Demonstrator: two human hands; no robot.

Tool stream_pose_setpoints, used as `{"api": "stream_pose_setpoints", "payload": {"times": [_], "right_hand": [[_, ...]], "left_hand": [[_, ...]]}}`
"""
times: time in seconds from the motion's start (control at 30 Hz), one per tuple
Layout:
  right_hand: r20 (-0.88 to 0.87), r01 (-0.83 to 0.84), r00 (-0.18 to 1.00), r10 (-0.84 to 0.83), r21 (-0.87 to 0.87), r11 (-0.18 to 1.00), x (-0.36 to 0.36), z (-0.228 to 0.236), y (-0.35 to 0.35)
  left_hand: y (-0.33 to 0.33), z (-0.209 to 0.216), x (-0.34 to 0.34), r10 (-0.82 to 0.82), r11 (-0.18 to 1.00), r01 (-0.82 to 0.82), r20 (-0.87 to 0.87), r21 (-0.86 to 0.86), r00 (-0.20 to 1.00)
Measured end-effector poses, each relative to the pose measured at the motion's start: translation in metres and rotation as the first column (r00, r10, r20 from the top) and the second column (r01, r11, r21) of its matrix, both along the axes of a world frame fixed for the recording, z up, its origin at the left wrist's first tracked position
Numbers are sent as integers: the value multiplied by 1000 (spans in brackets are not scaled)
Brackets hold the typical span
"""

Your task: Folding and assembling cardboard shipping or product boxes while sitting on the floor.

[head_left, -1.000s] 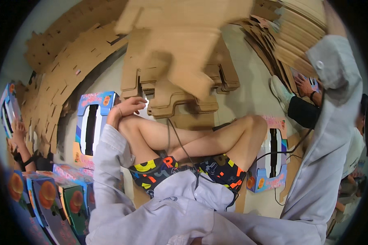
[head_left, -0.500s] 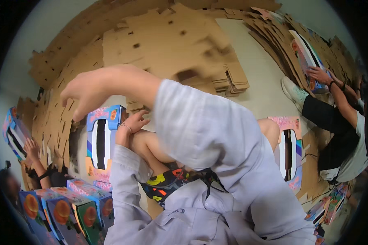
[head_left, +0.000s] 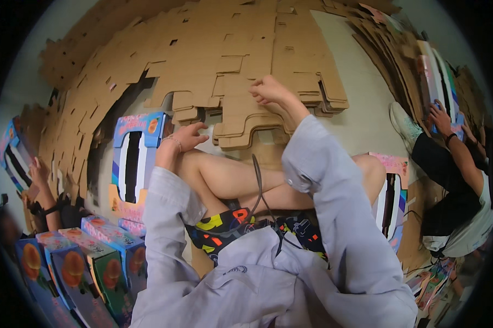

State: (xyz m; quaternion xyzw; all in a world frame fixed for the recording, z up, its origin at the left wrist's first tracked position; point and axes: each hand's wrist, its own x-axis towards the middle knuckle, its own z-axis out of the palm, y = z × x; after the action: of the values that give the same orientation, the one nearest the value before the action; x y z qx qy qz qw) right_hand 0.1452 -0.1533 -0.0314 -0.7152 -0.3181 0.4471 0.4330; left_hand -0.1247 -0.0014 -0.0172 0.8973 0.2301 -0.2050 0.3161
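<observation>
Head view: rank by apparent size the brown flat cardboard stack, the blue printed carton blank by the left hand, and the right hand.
1. Flat cardboard stack, spreading across the upper picture.
2. Blue printed carton blank.
3. Right hand, smallest, resting on the stack.
The fisheye view bends the edges, but the gaps are plain.

My hands: 2. Left hand [head_left: 187, 136] w/ fingers spread over the knee, right hand [head_left: 268, 91] closed on the top flat cardboard sheet [head_left: 257, 117] of the stack in front of me. Flat brown blanks: too many to count, piles all round the floor. Printed flat box blanks lying open: 2, 1 blue-edged blank [head_left: 134, 158] at my left, 1 pink-edged blank [head_left: 391, 191] at my right. Folded printed cartons [head_left: 93, 262] w/ orange fruit pics, lower left: approx 4, some cut off by rim. Other ppl: 2, 1 co-worker [head_left: 454, 180] on right, 1 co-worker's arm [head_left: 41, 186] on left.
</observation>
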Motion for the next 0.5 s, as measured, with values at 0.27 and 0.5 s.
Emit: {"api": "stream_pose_setpoints", "payload": {"times": [0.27, 0.5], "right_hand": [[-654, 522, 609, -448, -93, 848, -103, -55, 98], [-563, 448, 708, -426, -108, 887, -113, -51, 131]], "left_hand": [[-3, -1, -5, 44, 998, -41, 74, -44, 996], [-3, -3, 6, 100, 993, -100, -1, -62, 995]]}}
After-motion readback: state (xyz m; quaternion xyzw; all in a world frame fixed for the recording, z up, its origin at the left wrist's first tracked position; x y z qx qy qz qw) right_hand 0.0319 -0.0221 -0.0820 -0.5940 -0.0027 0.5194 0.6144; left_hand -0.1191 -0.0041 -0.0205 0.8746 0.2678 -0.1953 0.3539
